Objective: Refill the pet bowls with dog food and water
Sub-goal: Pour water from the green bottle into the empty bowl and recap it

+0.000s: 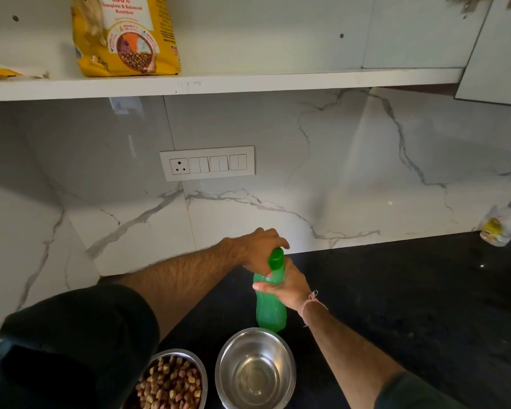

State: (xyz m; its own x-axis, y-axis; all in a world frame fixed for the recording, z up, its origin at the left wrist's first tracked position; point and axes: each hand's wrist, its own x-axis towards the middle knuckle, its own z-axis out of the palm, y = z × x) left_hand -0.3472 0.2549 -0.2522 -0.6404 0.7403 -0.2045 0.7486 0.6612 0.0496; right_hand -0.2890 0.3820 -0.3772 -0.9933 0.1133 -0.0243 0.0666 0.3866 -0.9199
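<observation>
Left arm: dark sleeve (pixel 80 335) pushed up above the elbow, bunched in heavy folds; forearm bare and haired. Right arm: dark sleeve edge (pixel 407 391) visible at the lower frame only. Right wrist carries a thin pinkish thread band (pixel 313 304), knotted, with loose ends protruding.

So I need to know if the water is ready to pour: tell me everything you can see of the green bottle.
The green bottle is translucent plastic with a green cap still on. It stands upright on the dark counter, just behind the steel bowl. The right hand grips its neck; the left hand is at the cap.
</observation>
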